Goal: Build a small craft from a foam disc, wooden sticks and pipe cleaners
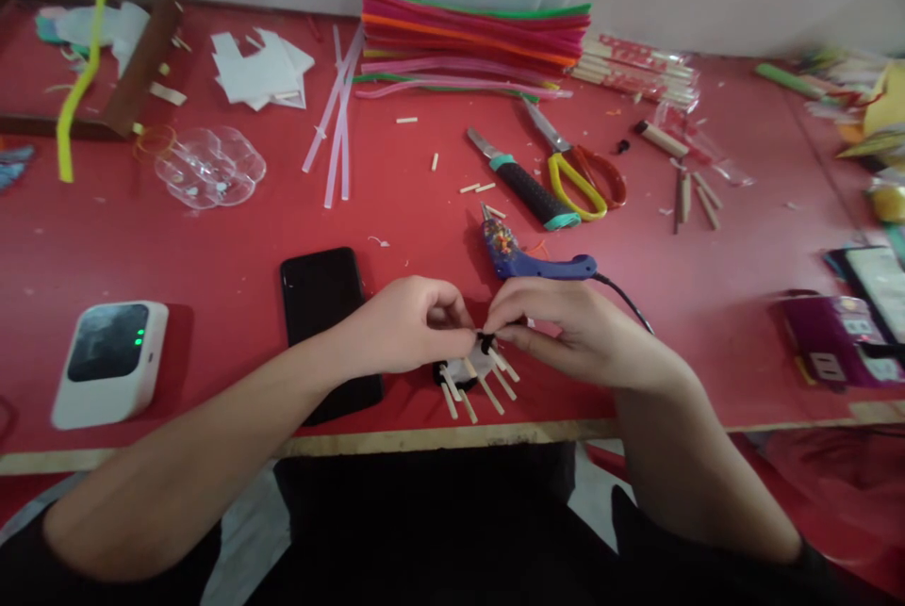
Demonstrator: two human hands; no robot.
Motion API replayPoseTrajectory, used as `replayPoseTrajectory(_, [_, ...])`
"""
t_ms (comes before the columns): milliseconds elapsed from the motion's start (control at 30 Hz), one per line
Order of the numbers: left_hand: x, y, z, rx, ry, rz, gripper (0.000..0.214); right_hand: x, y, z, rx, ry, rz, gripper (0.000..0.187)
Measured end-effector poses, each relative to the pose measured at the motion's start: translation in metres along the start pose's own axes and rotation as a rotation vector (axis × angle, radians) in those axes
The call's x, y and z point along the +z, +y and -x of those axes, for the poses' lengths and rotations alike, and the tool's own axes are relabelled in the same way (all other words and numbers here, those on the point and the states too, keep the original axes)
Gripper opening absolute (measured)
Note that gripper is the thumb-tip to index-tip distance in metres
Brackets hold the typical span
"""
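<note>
Near the table's front edge is a small craft piece with a white face, black fuzzy trim and several short wooden sticks pointing down towards me. My left hand pinches its upper edge from the left. From the right, the thumb and index finger of my right hand close on the black fuzzy strip at the top. The fingertips partly hide what they grip. Just beyond my right hand lies a blue glue gun, its nozzle pointing away. A black phone lies partly under my left forearm.
A utility knife and scissors lie beyond the glue gun. Colourful pipe cleaners are piled at the back, beside packaged chopsticks. A white device stands left, a clear plastic palette behind it. A purple box sits right.
</note>
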State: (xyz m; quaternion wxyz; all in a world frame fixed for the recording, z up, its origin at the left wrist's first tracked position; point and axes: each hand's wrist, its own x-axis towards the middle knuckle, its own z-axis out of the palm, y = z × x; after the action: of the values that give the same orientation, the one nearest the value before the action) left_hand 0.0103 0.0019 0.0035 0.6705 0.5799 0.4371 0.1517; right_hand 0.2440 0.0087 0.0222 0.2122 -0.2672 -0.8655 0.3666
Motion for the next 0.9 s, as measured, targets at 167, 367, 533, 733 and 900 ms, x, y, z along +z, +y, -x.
replayPoseTrajectory(167, [-0.001, -0.001, -0.001, -0.019, 0.011, -0.043, 0.01, 0.0, 0.003, 0.003, -0.074, 0.041, 0.015, 0.022])
replayPoseTrajectory(367, [0.0, 0.001, -0.001, -0.033, 0.001, -0.051, 0.011, -0.001, 0.002, 0.002, -0.054, 0.042, 0.001, 0.009])
replayPoseTrajectory(533, [-0.001, 0.002, 0.0, -0.039, -0.009, -0.055, 0.011, 0.002, -0.001, 0.0, -0.057, 0.057, 0.039, 0.008])
replayPoseTrajectory(733, [0.0, 0.0, 0.0, -0.029, -0.043, -0.054, 0.01, 0.007, -0.001, -0.002, -0.038, 0.076, 0.035, 0.008])
replayPoseTrajectory(900, [-0.002, 0.002, 0.001, -0.042, -0.078, 0.013, 0.012, 0.012, -0.003, -0.002, 0.11, 0.087, -0.025, 0.01])
